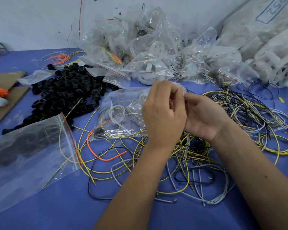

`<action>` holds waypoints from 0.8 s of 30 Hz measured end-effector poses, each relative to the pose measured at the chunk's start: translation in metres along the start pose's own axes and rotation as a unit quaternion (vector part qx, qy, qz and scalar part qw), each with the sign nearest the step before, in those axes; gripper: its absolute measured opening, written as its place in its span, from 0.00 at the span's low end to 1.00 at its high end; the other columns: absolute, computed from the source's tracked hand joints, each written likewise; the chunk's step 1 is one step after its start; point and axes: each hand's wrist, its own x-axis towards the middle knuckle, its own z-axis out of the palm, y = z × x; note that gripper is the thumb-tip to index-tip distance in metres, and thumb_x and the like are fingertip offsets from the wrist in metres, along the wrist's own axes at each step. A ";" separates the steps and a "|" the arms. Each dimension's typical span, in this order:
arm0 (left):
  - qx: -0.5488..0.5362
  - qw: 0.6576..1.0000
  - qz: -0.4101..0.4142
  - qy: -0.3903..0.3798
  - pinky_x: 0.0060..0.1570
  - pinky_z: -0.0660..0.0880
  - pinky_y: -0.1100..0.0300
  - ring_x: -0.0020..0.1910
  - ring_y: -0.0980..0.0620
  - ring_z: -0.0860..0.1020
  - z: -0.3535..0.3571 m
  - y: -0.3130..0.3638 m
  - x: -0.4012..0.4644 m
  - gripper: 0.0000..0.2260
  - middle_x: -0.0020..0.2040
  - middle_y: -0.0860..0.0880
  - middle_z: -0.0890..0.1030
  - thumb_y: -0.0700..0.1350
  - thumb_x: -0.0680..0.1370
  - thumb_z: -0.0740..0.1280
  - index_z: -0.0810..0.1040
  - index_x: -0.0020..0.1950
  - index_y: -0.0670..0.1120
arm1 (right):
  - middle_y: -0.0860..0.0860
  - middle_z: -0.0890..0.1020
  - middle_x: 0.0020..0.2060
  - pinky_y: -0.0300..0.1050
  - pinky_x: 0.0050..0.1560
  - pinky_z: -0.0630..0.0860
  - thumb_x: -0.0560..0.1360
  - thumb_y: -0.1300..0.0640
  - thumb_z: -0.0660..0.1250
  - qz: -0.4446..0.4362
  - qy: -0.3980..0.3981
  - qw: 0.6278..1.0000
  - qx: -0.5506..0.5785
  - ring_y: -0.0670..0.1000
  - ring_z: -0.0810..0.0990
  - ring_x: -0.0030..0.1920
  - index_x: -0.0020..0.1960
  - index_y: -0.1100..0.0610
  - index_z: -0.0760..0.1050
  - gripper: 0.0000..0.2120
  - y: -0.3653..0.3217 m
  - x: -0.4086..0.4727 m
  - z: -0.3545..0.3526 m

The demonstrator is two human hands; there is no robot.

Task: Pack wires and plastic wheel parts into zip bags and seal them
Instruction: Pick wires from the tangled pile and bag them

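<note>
A clear zip bag [121, 112] holding coiled wires and a white plastic ring is held above the blue table. My left hand [163, 112] and my right hand [204, 115] both pinch its right-hand opening edge, fingertips close together. Loose yellow, black, white and orange wires [186, 163] lie tangled under and around my forearms. A heap of black plastic wheel parts [65, 95] sits to the left. Another zip bag [28, 153] with dark parts inside lies at the front left, its red seal strip facing right.
A big pile of filled clear bags [156, 52] fills the back. White sacks [264, 39] stand at the back right. Cardboard [5, 90] with an orange item lies at the left edge. More wires [249, 110] spread to the right on the blue table [60, 209].
</note>
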 end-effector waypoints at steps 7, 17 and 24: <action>-0.026 0.999 0.040 -0.006 0.40 0.65 0.65 0.38 0.49 0.72 -0.002 0.006 -0.004 0.07 0.39 0.44 0.76 0.34 0.78 0.71 0.77 0.41 0.37 | 0.47 0.83 0.34 0.36 0.36 0.80 0.76 0.54 0.59 0.025 0.003 0.996 -0.088 0.44 0.84 0.37 0.36 0.52 0.84 0.18 0.008 0.003 0.010; 0.013 0.995 0.096 -0.030 0.34 0.70 0.52 0.35 0.45 0.72 0.000 0.012 -0.013 0.09 0.38 0.43 0.76 0.36 0.79 0.70 0.77 0.40 0.37 | 0.45 0.81 0.31 0.38 0.37 0.78 0.80 0.53 0.60 0.019 0.001 0.980 -0.200 0.43 0.81 0.36 0.30 0.47 0.81 0.22 0.007 0.000 0.003; -0.013 0.996 -0.064 0.063 0.39 0.68 0.61 0.37 0.50 0.73 -0.003 0.001 -0.001 0.09 0.38 0.48 0.77 0.39 0.81 0.69 0.75 0.42 0.41 | 0.48 0.84 0.32 0.37 0.30 0.73 0.75 0.65 0.74 -0.191 0.162 0.867 -0.431 0.44 0.80 0.31 0.41 0.55 0.84 0.07 0.008 0.010 -0.004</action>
